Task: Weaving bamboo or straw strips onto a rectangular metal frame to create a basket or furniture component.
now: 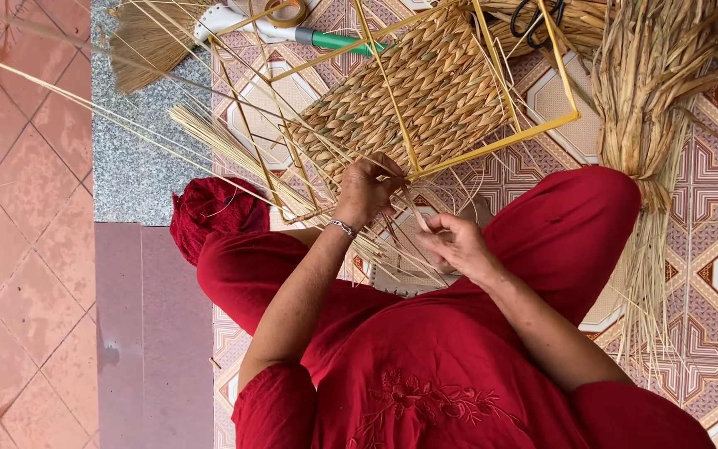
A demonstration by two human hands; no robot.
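The left hand (366,189) is pinching a straw strand (413,218) at the near edge of the yellow wire frame (492,141), the right hand (454,243) is gripping its tail, and the woven panel (425,91) is looking mostly filled, with loose ends remaining.

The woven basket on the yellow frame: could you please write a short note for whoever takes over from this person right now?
Left hand: pinching straw strands at the near edge of the woven panel.
Right hand: closed on a loose strand just below the frame.
Things: yellow wire frame lies tilted on the patterned tile floor; bundle of dried straw at the right; scissors and tape roll beyond the frame.
Done: one panel looks fully woven.
Left: the frame section on the left side is bare, and loose strand ends stick out at the near edge.
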